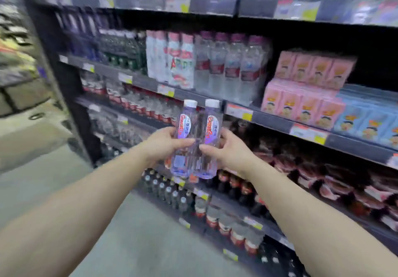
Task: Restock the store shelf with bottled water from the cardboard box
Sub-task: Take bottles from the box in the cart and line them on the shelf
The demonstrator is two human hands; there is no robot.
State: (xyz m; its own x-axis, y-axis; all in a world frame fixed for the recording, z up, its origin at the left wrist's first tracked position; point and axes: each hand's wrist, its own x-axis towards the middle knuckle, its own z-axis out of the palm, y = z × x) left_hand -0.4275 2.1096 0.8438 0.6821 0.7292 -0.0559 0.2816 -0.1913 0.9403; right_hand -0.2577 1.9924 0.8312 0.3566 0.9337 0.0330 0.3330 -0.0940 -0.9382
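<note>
1. Head view, centre of frame: two bottles of water held upright, side by side and touching. Left bottle (184, 138), right bottle (210, 138). Both in front of the store shelf (273, 123), not yet on any tier.
2. Left hand (165, 145) grips the left bottle from its outer side; fingers curled round the body, thumb (185, 141) across the front below the label. Right hand (226, 149) mirrors this on the right bottle, thumb pointing toward centre frame. The two thumbs nearly meet.
3. Cardboard box: not in view.
4. Judgement, step in hand: carrying the pair to a shelf slot. To do it well, keep both bottles pressed together and vertical, and choose the facing that matches their label. Matching stock cannot be picked out; the frame is motion-blurred. Set the bases down flat before loosening the fingers, labels outward.
5. Materials: bottles are clear, thin-walled plastic, slim cylinders, white screw caps (190, 103), glossy wrap labels with red lettering. The lower body looks ribbed; likely slippery and easily squeezed, so a firm but light hold suits.
6. Upper centre of frame: a shrink-wrapped water pack (230, 67) with pink caps, film shiny and creased.
7. Right of frame: pink cartons (301, 104), boxy, matte printed card, stacked in two layers.
8. Shelf edges: dark strips carrying price tags (239, 111), white with yellow corners.
9. Lower frame: dark bottles with red labels, detail too blurred to read.
</note>
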